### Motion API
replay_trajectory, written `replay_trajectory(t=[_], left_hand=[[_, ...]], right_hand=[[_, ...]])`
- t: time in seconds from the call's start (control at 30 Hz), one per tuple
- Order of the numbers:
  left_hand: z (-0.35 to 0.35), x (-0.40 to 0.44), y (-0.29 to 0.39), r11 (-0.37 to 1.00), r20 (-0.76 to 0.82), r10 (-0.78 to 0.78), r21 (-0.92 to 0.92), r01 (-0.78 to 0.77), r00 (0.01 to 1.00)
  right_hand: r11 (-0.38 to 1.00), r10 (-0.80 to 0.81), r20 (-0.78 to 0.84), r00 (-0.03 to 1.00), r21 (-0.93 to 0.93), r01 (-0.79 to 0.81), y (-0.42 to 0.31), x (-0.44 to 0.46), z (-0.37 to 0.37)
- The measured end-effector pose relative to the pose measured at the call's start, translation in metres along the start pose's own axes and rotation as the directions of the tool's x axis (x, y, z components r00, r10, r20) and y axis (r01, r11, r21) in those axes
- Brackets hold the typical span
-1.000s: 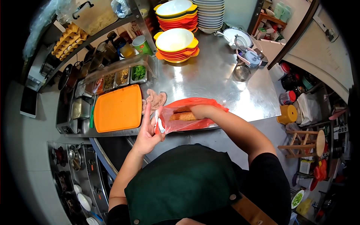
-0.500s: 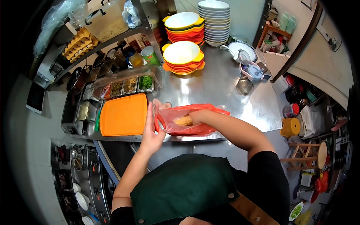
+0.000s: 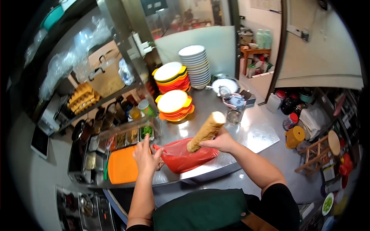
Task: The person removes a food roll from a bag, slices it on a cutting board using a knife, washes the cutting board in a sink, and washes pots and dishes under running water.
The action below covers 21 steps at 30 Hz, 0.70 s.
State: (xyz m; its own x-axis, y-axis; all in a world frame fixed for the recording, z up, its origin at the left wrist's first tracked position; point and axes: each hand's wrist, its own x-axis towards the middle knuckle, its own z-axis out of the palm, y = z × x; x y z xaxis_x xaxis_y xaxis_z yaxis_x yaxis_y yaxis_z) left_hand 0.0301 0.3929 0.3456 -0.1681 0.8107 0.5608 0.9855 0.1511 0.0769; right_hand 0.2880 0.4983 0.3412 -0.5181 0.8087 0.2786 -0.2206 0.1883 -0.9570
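Note:
A red plastic bag (image 3: 185, 158) lies with its mouth open at the front edge of the steel counter. Above it, my right hand (image 3: 220, 141) grips a long, tan, rough-surfaced roll (image 3: 206, 131), tilted with its pale upper end toward the back right. The roll's lower end is over the bag's opening. My left hand (image 3: 146, 156) has its fingers spread at the bag's left side, with nothing visible in them. Left of that hand lies an orange tray (image 3: 122, 164), and part of a pinkish cloth shows between hand and bag.
Stacks of yellow and orange bowls (image 3: 173, 102) and pale bowls (image 3: 192, 63) stand at the back. A lidded row of food containers (image 3: 133, 134) sits behind the tray. A jug (image 3: 234, 102) stands at the back right, and a wooden stool (image 3: 318, 154) is on the floor.
My right hand has come up out of the bag with the roll. My left hand has let go of the bag's edge and spread its fingers. The view has tilted upward.

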Motion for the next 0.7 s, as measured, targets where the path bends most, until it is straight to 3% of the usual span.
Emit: replay_trajectory(t=[0.07, 0.1, 0.13, 0.17, 0.2, 0.27, 0.3, 0.33, 0.4, 0.47, 0.53, 0.63, 0.7], left_hand=[[-0.01, 0.002, 0.015, 0.995, -0.049, -0.021, -0.098, 0.016, 0.999], [-0.007, 0.0, 0.02, 0.931, -0.113, 0.138, -0.324, -0.168, 0.984], [-0.006, -0.004, 0.026, 0.786, -0.203, 0.272, -0.517, -0.339, 0.941], [-0.014, -0.009, 0.045, 0.658, -0.159, 0.429, -0.619, -0.428, 0.889], [-0.023, -0.016, 0.068, 0.505, -0.137, 0.577, -0.715, -0.483, 0.805], [-0.016, -0.042, 0.098, 0.35, -0.03, 0.692, -0.86, -0.373, 0.721], [-0.009, -0.052, 0.105, 0.32, 0.111, 0.765, -0.92, -0.225, 0.635], [-0.006, -0.063, 0.112, 0.338, 0.16, 0.807, -0.914, -0.222, 0.569], [0.005, -0.087, 0.133, 0.195, 0.125, 0.886, -0.974, -0.113, 0.446], [0.031, -0.122, 0.149, 0.224, 0.271, 0.904, -0.959, 0.175, 0.329], [0.011, -0.144, 0.178, 0.223, 0.309, 0.941, -0.875, 0.429, 0.14], [0.005, -0.178, 0.22, 0.258, 0.285, 0.958, -0.79, 0.557, -0.039], [0.001, -0.204, 0.248, 0.304, 0.27, 0.952, -0.771, 0.559, -0.146]], right_hand=[[0.995, 0.044, -0.184, 0.982, 0.092, -0.028, -0.017, -0.034, 0.003], [0.996, 0.04, -0.211, 0.977, 0.086, -0.022, -0.021, -0.052, 0.003], [0.987, 0.137, -0.261, 0.956, 0.112, -0.111, -0.023, -0.072, 0.003], [0.97, 0.231, -0.308, 0.923, 0.145, -0.194, -0.025, -0.09, 0.007], [0.973, 0.223, -0.368, 0.903, 0.132, -0.187, -0.027, -0.108, 0.017], [0.968, 0.242, -0.438, 0.865, 0.169, -0.186, -0.033, -0.145, 0.039], [0.971, 0.23, -0.441, 0.868, 0.16, -0.176, -0.025, -0.165, 0.044], [0.954, 0.299, -0.478, 0.826, 0.147, -0.26, -0.02, -0.183, 0.051], [0.946, 0.324, -0.542, 0.776, 0.167, -0.278, -0.011, -0.221, 0.058], [0.949, 0.315, -0.635, 0.705, 0.236, -0.211, -0.007, -0.256, 0.065], [0.931, 0.351, -0.711, 0.609, 0.196, -0.307, -0.017, -0.297, 0.07], [0.92, 0.384, -0.785, 0.486, 0.277, -0.278, -0.03, -0.369, 0.066], [0.932, 0.36, -0.87, 0.337, 0.317, -0.179, -0.033, -0.432, 0.058]])
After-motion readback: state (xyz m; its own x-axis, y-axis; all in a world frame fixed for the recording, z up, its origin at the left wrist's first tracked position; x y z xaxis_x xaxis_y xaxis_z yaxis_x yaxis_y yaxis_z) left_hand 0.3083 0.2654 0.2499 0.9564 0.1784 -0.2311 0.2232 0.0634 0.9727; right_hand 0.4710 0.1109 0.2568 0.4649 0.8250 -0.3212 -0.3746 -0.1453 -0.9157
